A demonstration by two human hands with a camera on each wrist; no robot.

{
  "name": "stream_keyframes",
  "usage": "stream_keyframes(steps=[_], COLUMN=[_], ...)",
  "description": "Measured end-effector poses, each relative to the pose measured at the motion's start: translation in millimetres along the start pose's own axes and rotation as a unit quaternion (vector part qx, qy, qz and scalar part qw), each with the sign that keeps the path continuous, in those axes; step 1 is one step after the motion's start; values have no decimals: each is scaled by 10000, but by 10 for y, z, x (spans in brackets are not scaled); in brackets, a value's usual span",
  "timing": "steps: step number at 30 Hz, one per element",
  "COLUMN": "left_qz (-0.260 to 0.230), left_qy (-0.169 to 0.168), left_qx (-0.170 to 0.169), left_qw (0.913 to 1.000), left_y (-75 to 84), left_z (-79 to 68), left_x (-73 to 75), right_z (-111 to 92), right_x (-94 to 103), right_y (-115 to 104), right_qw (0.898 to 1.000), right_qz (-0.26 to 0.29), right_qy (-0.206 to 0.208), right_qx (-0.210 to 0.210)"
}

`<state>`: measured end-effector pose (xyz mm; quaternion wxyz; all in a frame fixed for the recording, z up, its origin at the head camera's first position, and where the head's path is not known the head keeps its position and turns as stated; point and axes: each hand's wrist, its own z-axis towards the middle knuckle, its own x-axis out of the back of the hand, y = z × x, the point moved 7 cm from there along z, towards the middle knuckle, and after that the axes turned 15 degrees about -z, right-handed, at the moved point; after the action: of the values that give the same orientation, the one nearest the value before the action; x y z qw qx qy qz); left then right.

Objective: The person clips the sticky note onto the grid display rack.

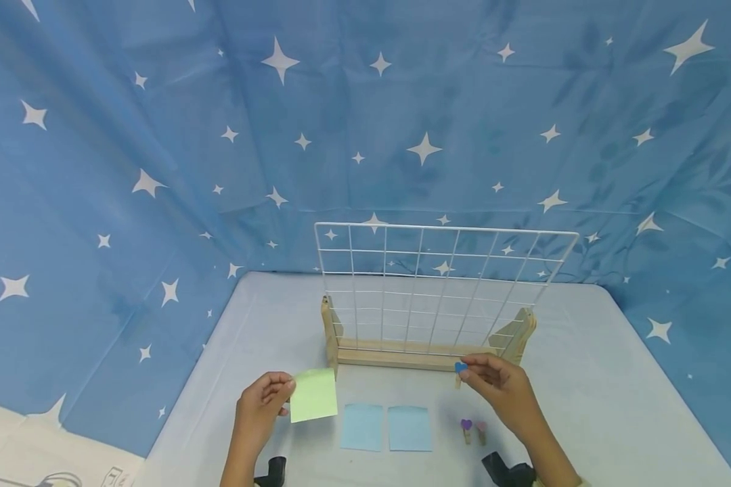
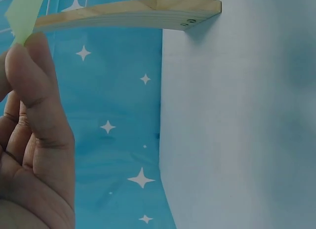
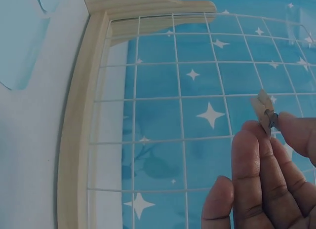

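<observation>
A yellow-green sticky note [image 1: 314, 396] is pinched by its left edge between the thumb and fingers of my left hand [image 1: 260, 408]. In the left wrist view only a corner of that note [image 2: 22, 17] shows. Between thumb and fingertips, my right hand [image 1: 504, 391] pinches a small wooden clothespin with a blue heart [image 1: 460, 367]; its wooden jaws and metal spring appear in the right wrist view, where the clothespin [image 3: 265, 110] is in front of the grid. Behind both hands, a white wire grid [image 1: 441, 275] stands in a wooden base [image 1: 396, 356].
Two light blue sticky notes, the left one [image 1: 362, 427] and the right one [image 1: 410, 429], lie side by side on the white table [image 1: 591, 379]. Right of them lie a purple-heart clothespin [image 1: 466, 431] and a pink-heart clothespin [image 1: 482, 433]. A blue starred curtain [image 1: 365, 108] hangs behind.
</observation>
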<state>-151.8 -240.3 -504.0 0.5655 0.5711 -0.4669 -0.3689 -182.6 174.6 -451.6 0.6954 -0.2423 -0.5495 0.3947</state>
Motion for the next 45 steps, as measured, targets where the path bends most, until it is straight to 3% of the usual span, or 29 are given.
stream_keyframes(steps=[17,33,45], left_qz=[-99,-10,-100], left_qy=[-72,-58,-143], left_qx=[-152,-546,-859], left_qw=[9998,9985,9961], left_y=[153,359,467], left_z=[-28,-63,-48], left_x=[-106,-172,-216], right_z=[84,109,167], right_x=[18,47,62], right_y=[-146,-313,-307], right_qw=[9984,9970,9989], right_qz=[236,41,14], right_qy=[-150,-318,-245], right_qx=[491,711,400])
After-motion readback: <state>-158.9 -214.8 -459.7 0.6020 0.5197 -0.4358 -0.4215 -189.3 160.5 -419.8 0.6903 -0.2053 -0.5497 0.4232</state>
